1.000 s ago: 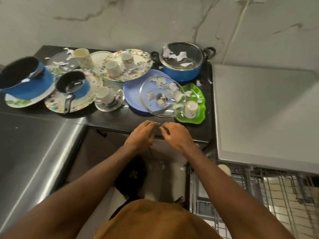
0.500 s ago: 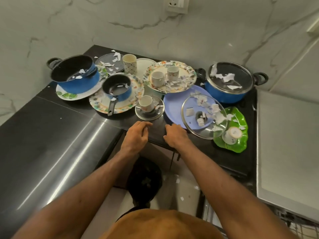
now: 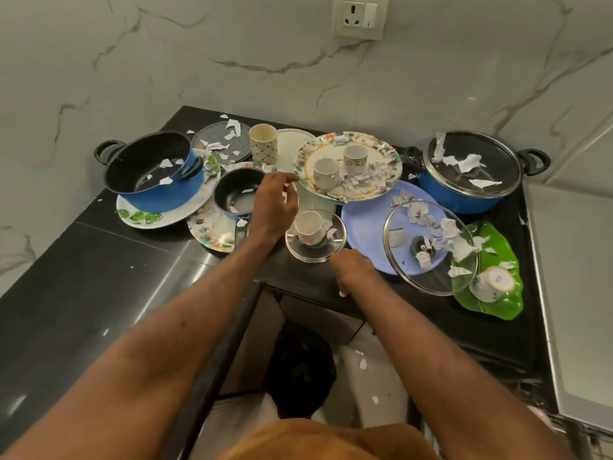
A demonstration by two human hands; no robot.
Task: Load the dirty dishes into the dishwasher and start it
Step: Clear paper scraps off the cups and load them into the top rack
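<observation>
A person's left hand has left the counter edge and now reaches over the small blue saucepan, fingers drawn together by a white paper scrap; whether they pinch it cannot be told. The right hand stays curled and empty on the black stone counter, beside the white teacup. Nothing looks loaded yet: the dishwasher's wire rack waits at lower right, below grey marbled walls.

We have bare bench at our left; the floral plate and glass lid crowd the right.
</observation>
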